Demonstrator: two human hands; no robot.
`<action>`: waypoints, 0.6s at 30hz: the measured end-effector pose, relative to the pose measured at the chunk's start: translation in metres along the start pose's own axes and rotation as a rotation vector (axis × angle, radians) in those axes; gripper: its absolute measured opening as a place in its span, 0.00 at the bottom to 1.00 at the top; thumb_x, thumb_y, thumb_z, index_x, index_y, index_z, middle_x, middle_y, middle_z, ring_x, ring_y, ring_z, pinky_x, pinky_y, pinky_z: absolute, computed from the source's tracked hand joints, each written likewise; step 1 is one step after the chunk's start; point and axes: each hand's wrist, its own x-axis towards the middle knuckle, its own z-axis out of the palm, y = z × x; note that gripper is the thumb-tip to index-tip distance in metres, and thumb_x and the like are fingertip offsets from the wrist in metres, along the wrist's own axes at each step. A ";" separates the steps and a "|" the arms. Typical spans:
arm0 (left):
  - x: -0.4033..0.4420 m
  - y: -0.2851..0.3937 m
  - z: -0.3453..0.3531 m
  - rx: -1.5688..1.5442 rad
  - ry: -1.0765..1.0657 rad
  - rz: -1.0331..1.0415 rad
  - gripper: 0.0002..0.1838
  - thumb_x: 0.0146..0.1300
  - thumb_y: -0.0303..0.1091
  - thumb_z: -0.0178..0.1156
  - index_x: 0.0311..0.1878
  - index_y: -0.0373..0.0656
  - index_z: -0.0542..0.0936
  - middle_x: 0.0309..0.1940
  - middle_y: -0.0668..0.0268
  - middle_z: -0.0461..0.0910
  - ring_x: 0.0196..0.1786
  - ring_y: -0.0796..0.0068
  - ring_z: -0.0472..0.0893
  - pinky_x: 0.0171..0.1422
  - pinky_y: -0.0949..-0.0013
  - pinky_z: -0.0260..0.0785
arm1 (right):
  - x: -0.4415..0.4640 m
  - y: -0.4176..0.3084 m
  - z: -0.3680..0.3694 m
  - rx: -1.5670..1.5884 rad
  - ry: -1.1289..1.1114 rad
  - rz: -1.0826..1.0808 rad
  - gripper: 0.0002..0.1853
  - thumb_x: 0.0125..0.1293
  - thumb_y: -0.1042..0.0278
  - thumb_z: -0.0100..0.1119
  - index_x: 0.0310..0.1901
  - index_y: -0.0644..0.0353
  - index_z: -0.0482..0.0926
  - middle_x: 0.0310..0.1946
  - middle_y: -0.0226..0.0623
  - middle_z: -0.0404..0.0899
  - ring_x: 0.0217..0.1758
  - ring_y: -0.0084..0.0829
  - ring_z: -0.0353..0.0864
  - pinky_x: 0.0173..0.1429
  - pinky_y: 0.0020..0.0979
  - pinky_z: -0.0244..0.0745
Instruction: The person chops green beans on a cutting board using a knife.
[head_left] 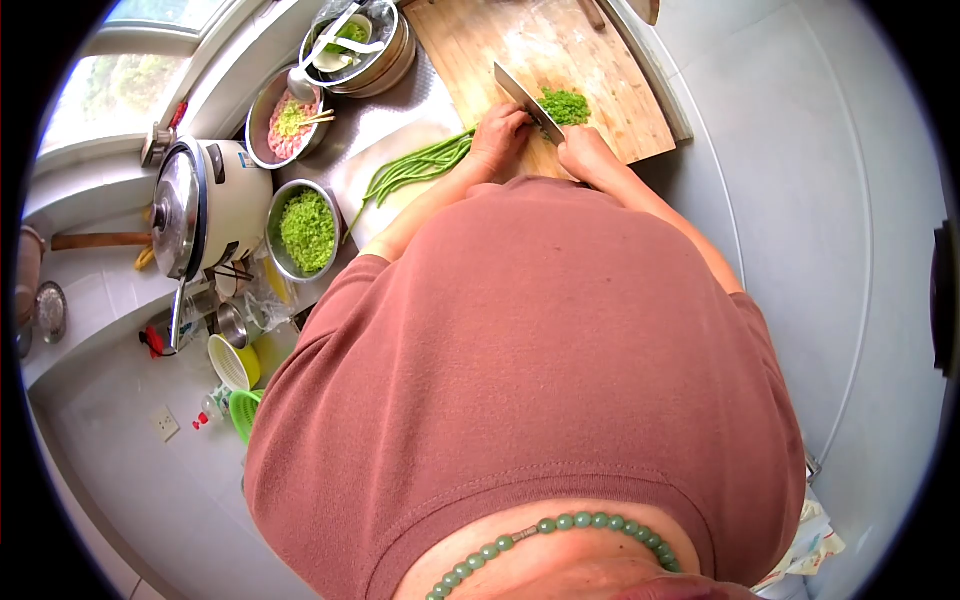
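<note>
On the board (625, 95), the right hand (590, 155) grips a knife (528, 103) and the left hand (500, 135) pinches beans (425, 165) trailing toward eight o'clock, apparently mostly uncut, with a small chopped pile (565, 106) at the knife's three o'clock.

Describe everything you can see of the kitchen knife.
The kitchen knife has a broad, flat, metal-looking blade, its visible face mostly dark grey. The right hand grips it, hiding the handle. The blade slants over the wooden cutting board, its far end toward the picture's upper left, between the left hand and the chopped green pieces. Whether it touches the board is unclear.
</note>
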 end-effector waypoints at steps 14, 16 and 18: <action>-0.001 0.002 0.001 0.001 0.020 -0.028 0.09 0.47 0.25 0.66 0.35 0.41 0.80 0.41 0.60 0.80 0.46 0.55 0.78 0.51 0.60 0.73 | -0.032 -0.011 -0.021 0.009 -0.071 0.054 0.15 0.60 0.71 0.47 0.44 0.71 0.78 0.37 0.64 0.80 0.45 0.58 0.80 0.50 0.47 0.75; -0.001 0.001 0.001 -0.002 0.022 -0.030 0.09 0.47 0.25 0.66 0.35 0.41 0.80 0.41 0.60 0.80 0.46 0.55 0.78 0.51 0.60 0.73 | -0.029 -0.015 -0.023 -0.007 -0.093 0.058 0.15 0.60 0.71 0.48 0.44 0.71 0.78 0.37 0.63 0.80 0.45 0.58 0.80 0.50 0.47 0.75; -0.001 0.002 0.002 0.000 0.029 -0.031 0.09 0.48 0.25 0.66 0.35 0.41 0.80 0.41 0.61 0.80 0.46 0.56 0.78 0.51 0.60 0.73 | -0.020 -0.015 -0.018 -0.041 -0.093 0.050 0.15 0.59 0.71 0.48 0.44 0.71 0.78 0.37 0.63 0.80 0.45 0.57 0.81 0.49 0.47 0.75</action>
